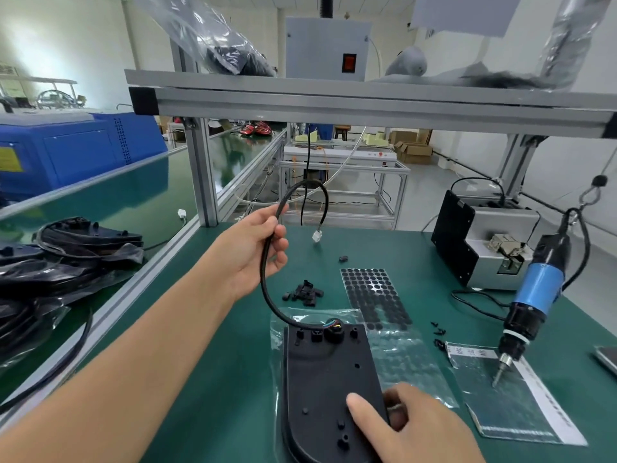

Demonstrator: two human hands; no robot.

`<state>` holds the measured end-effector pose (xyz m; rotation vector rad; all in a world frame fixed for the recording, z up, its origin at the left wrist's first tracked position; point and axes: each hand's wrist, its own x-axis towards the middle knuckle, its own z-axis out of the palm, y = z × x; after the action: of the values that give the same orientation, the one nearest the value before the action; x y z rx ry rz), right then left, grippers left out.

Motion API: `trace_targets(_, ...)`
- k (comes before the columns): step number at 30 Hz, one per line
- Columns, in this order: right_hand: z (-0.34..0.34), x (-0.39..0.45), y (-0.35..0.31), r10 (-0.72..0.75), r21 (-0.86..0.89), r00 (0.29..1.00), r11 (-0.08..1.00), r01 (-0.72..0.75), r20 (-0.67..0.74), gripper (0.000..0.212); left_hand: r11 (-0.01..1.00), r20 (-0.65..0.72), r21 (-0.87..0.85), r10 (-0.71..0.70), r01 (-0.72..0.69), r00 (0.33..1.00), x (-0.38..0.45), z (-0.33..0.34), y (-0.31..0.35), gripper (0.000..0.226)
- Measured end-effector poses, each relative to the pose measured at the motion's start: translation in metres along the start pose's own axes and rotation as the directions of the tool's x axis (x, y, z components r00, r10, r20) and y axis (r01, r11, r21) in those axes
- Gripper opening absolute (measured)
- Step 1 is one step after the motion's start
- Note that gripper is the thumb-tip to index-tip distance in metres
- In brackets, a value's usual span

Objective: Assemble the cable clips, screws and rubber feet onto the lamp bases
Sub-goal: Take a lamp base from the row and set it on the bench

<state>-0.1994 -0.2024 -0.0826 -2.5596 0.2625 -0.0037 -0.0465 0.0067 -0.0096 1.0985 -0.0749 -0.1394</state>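
- The base (330,392) lies flat on the green mat (233,379), underside up, on a clear bag (414,362). Its long axis runs away from the person; the rounded end is nearest, and the far end carries the cable outlet.
- The right hand (410,426) grips the base's near right edge, thumb on top and fingers curled under the side.
- The left hand (257,252) is raised above the mat beyond the base's far left corner, fingers closed round the cable (267,262).
- From the base's far end the cable rises through that hand, arches over and hangs down, its white plug (317,235) pointing at the mat.
- Beyond the base: a heap of clips (305,292), with the sheet of feet (375,297) just to its right.
- Right of the base: loose screws (439,332), then the hanging driver (531,305), its tip over a second bag (510,399).
- Left of the base the mat is open as far as the rail (133,295).
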Motion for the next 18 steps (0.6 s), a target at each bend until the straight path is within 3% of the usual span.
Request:
trace_targets(2,-0.008,0.001,-0.005,-0.044,-0.106,0.999,0.994,0.042,-0.021,0.06,1.0,0.022,0.014,0.024,-0.024,0.999,-0.013,0.007,0.0,0.028)
trace_targets(3,-0.013,0.006,-0.008,-0.073,-0.071,0.996,0.995,0.068,-0.059,0.059,0.998,0.03,0.041,0.042,-0.043,0.999,-0.021,0.011,0.0,0.027)
trace_targets(5,-0.025,0.02,-0.022,-0.138,0.244,0.98,0.955,0.171,-0.144,0.05,0.986,0.03,0.133,0.098,-0.101,0.995,-0.036,0.02,-0.005,0.026)
trace_targets(7,-0.04,0.039,-0.047,-0.144,0.566,0.975,0.796,0.215,-0.169,0.039,0.958,0.016,0.227,0.177,-0.176,0.984,-0.052,0.03,-0.014,0.026)
trace_targets(10,-0.059,0.071,-0.087,-0.107,0.851,0.994,0.52,0.073,-0.02,0.045,0.898,0.021,0.349,0.279,-0.268,0.96,-0.073,0.041,-0.025,0.029)
trace_targets(13,-0.067,0.092,-0.115,-0.103,0.975,0.986,0.191,-0.112,0.134,0.049,0.856,0.041,0.426,0.303,-0.291,0.952,-0.086,0.041,-0.03,0.029)
trace_targets(15,-0.067,0.097,-0.127,-0.099,0.978,0.977,0.112,-0.179,0.19,0.039,0.844,0.053,0.462,0.281,-0.273,0.958,-0.091,0.035,-0.03,0.026)
trace_targets(18,-0.063,0.096,-0.139,-0.122,0.975,0.972,0.113,-0.189,0.202,0.036,0.885,0.06,0.433,0.16,-0.17,0.985,-0.093,0.021,-0.02,0.023)
